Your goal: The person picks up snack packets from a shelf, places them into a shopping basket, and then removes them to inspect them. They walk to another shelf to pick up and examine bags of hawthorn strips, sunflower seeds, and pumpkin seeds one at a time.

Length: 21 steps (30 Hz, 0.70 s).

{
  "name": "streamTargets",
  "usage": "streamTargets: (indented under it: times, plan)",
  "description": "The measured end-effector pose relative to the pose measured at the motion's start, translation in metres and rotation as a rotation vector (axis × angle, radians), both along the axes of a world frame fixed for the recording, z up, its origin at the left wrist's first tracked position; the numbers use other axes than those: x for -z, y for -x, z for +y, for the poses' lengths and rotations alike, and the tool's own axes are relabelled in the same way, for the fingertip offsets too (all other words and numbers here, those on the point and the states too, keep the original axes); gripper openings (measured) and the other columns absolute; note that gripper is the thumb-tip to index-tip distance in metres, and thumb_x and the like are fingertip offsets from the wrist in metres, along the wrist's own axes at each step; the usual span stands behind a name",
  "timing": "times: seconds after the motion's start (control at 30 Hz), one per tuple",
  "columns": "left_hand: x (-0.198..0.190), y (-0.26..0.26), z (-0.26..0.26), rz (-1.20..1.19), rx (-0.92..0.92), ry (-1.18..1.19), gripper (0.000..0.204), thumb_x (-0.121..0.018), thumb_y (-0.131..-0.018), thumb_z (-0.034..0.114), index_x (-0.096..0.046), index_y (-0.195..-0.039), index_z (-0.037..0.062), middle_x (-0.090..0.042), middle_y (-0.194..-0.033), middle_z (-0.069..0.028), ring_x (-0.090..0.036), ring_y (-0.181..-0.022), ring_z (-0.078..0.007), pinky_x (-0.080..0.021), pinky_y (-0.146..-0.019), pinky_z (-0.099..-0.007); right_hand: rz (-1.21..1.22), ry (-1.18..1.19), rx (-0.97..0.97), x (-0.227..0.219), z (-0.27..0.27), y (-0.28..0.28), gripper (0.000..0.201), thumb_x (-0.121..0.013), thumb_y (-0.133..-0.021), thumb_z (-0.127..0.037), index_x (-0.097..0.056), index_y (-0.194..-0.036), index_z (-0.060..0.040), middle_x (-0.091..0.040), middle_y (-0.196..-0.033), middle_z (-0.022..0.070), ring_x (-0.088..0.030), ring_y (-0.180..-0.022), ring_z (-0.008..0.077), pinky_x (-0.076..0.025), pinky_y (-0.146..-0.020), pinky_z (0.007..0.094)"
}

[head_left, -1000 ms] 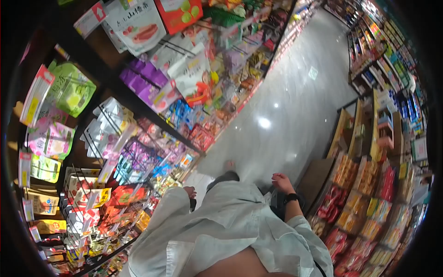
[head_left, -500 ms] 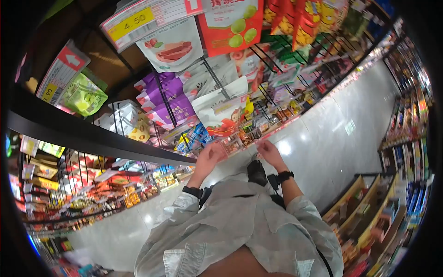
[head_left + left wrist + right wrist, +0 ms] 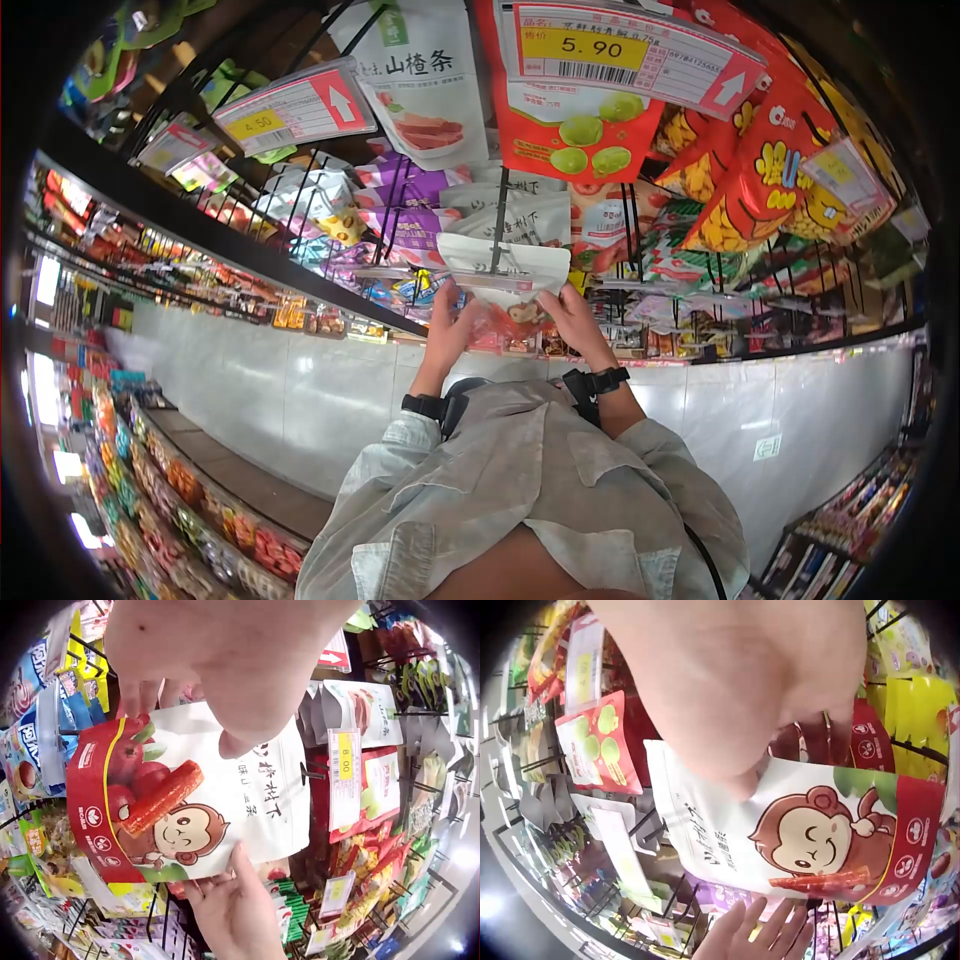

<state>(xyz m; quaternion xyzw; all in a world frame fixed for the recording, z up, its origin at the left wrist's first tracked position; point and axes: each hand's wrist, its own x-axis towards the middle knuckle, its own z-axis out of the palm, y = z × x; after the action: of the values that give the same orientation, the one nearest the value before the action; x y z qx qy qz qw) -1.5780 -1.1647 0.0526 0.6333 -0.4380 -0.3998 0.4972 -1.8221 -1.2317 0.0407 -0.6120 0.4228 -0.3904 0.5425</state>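
A white and red pouch with a monkey picture (image 3: 505, 258) (image 3: 184, 802) (image 3: 810, 832) lies between both hands, in front of the rack's hooks. My left hand (image 3: 447, 335) (image 3: 225, 667) grips one side of it, thumb on the printed front and fingers partly hidden behind. On the other side my right hand (image 3: 580, 325) (image 3: 742, 682) holds it, its thumb also on the front. In the left wrist view, the right hand (image 3: 236, 911) shows at the pouch's edge. The left hand (image 3: 757, 934) appears by the edge in the right wrist view. Whether a hook still carries the pouch, I cannot tell.
Behind the pouch hang grey-white pouches (image 3: 510, 215) and purple packets (image 3: 410, 205). Above are a red packet with green fruit (image 3: 580, 135) and a price label (image 3: 625, 55). A black rack bar (image 3: 230, 255) slants at the left. Grey floor (image 3: 700, 410) runs below.
The view has turned toward the rack and drawn closer to it. From hanging low near the body, both hands have risen and taken hold of the monkey pouch.
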Motion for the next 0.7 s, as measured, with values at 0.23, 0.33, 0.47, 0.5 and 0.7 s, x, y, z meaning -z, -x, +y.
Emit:
streamTargets:
  times: [0.23, 0.33, 0.47, 0.5, 0.7]
  plan:
    - [-0.006, 0.005, 0.049, 0.277, 0.148, -0.146, 0.037, -0.064, -0.102, 0.024, -0.059, -0.131, 0.0006, -0.068, -0.122, -0.0077, -0.06, -0.116, -0.0165, -0.046, -0.101, -0.034, -0.059, 0.012, -0.075, -0.043, 0.019, 0.025, 0.035, -0.054, -0.106, -0.021, -0.052, -0.134, 0.0002, -0.065, -0.12, 0.0089, -0.058, -0.105, 0.0141, -0.047, -0.094, 0.0299]
    - [-0.012, 0.011, 0.067, 0.309, 0.245, -0.188, 0.04, -0.063, -0.102, 0.026, -0.061, -0.131, -0.0016, -0.069, -0.12, -0.0074, -0.061, -0.114, -0.0161, -0.047, -0.1, -0.0331, -0.092, -0.066, -0.091, -0.042, 0.025, 0.027, 0.036, -0.052, -0.107, -0.02, -0.051, -0.136, 0.0007, -0.063, -0.125, 0.0075, -0.055, -0.112, 0.0121, -0.044, -0.099, 0.0286]
    - [-0.023, 0.016, 0.082, 0.299, 0.41, -0.312, 0.038, -0.065, -0.101, 0.023, -0.062, -0.131, -0.0011, -0.069, -0.121, -0.0079, -0.062, -0.11, -0.0164, -0.051, -0.095, -0.0318, 0.043, -0.044, -0.031, -0.035, 0.042, 0.018, 0.032, -0.053, -0.107, -0.02, -0.053, -0.132, 0.0006, -0.064, -0.121, 0.0068, -0.056, -0.109, 0.011, -0.045, -0.097, 0.0284]
    - [-0.027, 0.016, 0.087, 0.286, 0.46, -0.357, 0.038, -0.066, -0.101, 0.022, -0.062, -0.131, -0.0009, -0.069, -0.122, -0.008, -0.062, -0.111, -0.0165, -0.051, -0.095, -0.0315, 0.115, -0.021, -0.012, -0.035, 0.049, 0.014, 0.031, -0.053, -0.107, -0.02, -0.054, -0.131, 0.0006, -0.064, -0.12, 0.0066, -0.056, -0.108, 0.0106, -0.045, -0.096, 0.0282]
    - [-0.005, -0.018, 0.13, 0.268, 0.721, -0.301, 0.054, -0.063, -0.102, 0.031, -0.05, -0.144, 0.0002, -0.061, -0.137, -0.0092, -0.057, -0.123, -0.0178, -0.048, -0.102, -0.033, 0.069, -0.163, 0.218, -0.019, 0.109, -0.009, 0.032, -0.056, -0.106, -0.025, -0.057, -0.127, -0.0012, -0.067, -0.11, 0.0088, -0.061, -0.1, 0.0151, -0.048, -0.09, 0.0309]
